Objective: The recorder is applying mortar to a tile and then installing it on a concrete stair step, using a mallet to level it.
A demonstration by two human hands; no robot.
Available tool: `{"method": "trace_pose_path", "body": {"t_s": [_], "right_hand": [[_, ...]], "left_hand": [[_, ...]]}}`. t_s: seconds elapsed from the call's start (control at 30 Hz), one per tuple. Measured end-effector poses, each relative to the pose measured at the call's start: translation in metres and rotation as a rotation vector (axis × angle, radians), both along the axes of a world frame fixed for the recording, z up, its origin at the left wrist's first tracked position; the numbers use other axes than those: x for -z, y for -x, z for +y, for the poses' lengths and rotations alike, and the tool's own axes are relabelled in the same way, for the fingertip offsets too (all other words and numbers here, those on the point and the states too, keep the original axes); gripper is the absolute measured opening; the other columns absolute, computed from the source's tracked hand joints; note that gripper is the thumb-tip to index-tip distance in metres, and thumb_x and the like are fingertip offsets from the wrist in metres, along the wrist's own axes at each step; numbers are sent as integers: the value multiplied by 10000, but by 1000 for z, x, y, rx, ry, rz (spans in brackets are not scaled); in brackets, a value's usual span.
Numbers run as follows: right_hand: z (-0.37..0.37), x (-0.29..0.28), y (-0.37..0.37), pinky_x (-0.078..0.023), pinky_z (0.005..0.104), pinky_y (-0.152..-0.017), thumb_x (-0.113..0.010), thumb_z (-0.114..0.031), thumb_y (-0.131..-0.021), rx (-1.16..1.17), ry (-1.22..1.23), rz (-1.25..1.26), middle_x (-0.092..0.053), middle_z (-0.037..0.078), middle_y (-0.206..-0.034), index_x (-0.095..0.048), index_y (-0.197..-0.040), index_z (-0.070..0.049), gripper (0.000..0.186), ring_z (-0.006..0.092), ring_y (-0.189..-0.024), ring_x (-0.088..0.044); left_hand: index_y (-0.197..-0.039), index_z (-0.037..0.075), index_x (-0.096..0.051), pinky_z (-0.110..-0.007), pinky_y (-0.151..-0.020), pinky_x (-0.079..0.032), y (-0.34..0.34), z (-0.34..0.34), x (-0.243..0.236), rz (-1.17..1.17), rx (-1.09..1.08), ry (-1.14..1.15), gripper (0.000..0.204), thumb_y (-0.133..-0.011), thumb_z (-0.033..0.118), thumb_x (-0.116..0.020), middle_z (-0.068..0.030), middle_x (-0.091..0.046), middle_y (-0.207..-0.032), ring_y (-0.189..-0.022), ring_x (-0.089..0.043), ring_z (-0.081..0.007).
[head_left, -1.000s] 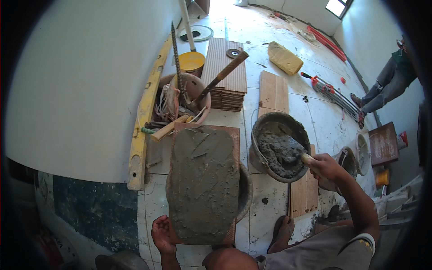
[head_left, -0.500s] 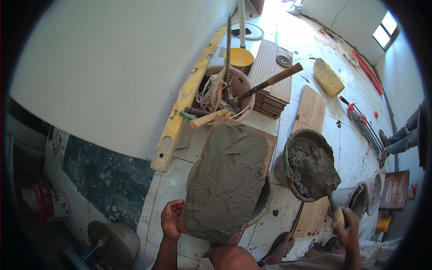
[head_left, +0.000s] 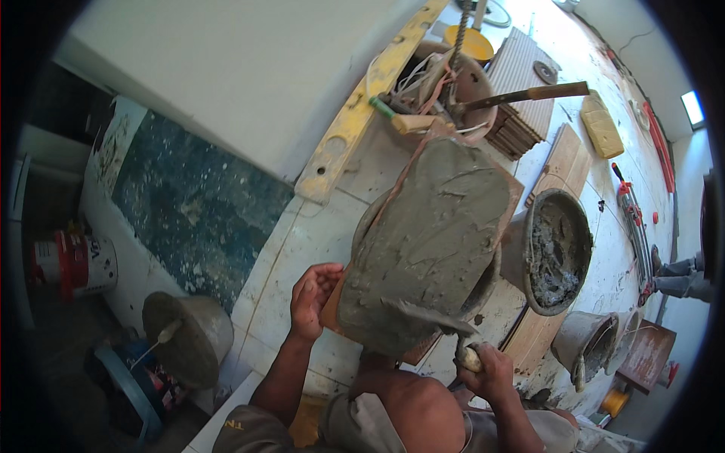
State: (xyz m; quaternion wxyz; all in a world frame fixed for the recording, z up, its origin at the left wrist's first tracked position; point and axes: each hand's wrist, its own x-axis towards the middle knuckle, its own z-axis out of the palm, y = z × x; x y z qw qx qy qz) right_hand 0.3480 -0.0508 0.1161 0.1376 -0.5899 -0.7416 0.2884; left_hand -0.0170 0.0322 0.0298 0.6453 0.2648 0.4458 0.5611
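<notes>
Trowel (head_left: 424,313) out of bucket (head_left: 515,251), at spread mortar (head_left: 434,230), right hand (head_left: 489,374) drawn inward

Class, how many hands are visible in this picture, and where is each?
2: the left hand beside the left edge of the mortar-covered tile, the right hand gripping the trowel. The person at far right shows no hands.

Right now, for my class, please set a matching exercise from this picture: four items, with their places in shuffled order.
1. trowel
2. left hand
3. dark disc
4. yellow straightedge

A. beside the white wall
B. on the ribbed stack
C. gripped in the right hand
D. by the left edge of the mortar-covered slab

Pairs: 1-C, 2-D, 3-B, 4-A
</notes>
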Motion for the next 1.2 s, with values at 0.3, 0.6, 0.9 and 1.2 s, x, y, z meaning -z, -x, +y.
{"method": "trace_pose_path", "body": {"t_s": [0.3, 0.6, 0.9, 1.2], "right_hand": [[2, -3, 19, -513, 436, -544, -823, -197, -707, 11, -76, -144, -647, 93, -812, -644, -1080, -66, 434, 305, -645, -666], [9, -14, 22, -553, 431, -580, -859, -283, -708, -70, 84, -202, -666, 85, -834, -650, -1092, -103, 472, 308, -702, -700], [5, -25, 6, -537, 490, -552, -828, -420, -798, -97, 276, 17, -698, 114, -808, -633, -1038, -104, 443, 385, -653, -689], [84, -49, 13, -530, 451, -647, -792, -377, -914, -137, 233, -68, -655, 182, -788, -652, -1054, -35, 395, 386, -709, -666]], "left_hand": [[-1352, -91, -518, -364, -1036, -477, 6, 11, 3, 5, 102, -13, 809, -985, 629, -532, -186, -649, -1236, -1126, -638, -224], [-1359, -93, -525, -349, -1006, -495, 7, 3, 12, 2, 122, -70, 807, -1001, 631, -532, -171, -661, -1234, -1124, -649, -220], [-1346, -81, -543, -347, -1016, -493, 1, 9, 7, -16, 108, -58, 766, -1012, 608, -538, -166, -661, -1253, -1130, -647, -214], [-1342, -79, -548, -324, -1001, -492, 10, 5, 5, 20, 87, -76, 769, -1015, 616, -534, -148, -672, -1233, -1121, -651, -196]]}}
